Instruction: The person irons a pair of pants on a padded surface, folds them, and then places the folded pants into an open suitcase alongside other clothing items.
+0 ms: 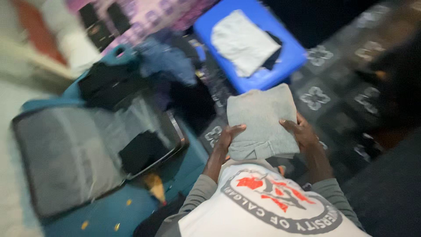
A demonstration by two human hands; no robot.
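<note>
Here your left hand [228, 137] and right hand [300, 131] were closed on opposite edges of the folded grey garment [262, 120], held mid-air between blue stool [280, 70] and open suitcase [87, 149]; placing it needs level carry.

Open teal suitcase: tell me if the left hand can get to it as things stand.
Probably not yet: the left hand grips the folded grey garment, as does the right hand. The open teal suitcase lies unobstructed to its left.
</note>
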